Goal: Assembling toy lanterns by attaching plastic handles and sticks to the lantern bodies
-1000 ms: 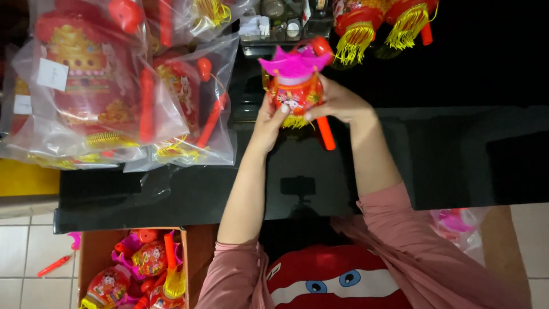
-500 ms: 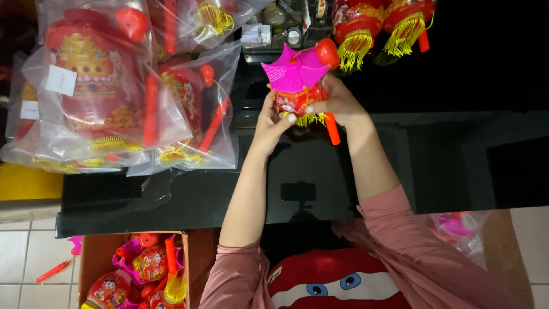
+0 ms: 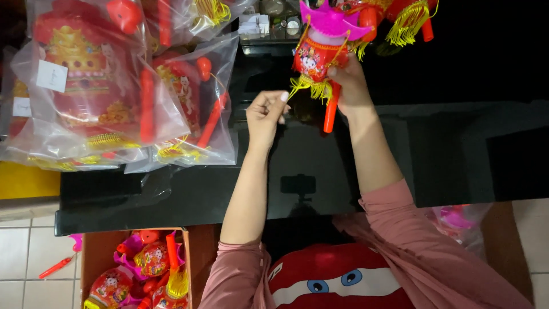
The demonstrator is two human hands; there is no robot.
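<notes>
My right hand (image 3: 350,86) holds up a small toy lantern (image 3: 316,54) with a pink roof, a red body, yellow tassels and a red stick handle (image 3: 330,111), above the black glossy table (image 3: 171,189). My left hand (image 3: 266,114) is just left of the lantern and apart from it. Its fingers are curled and pinched together near the yellow fringe. I cannot tell whether they grip a thread.
Clear plastic bags with larger red lanterns (image 3: 97,86) lie on the table's left part. More red lanterns with yellow tassels (image 3: 406,17) hang at the top right. A cardboard box of small lanterns (image 3: 143,269) stands on the floor at the lower left.
The lantern has risen and moved away from me in my right hand. My left hand has let go of it and dropped back to the left.
</notes>
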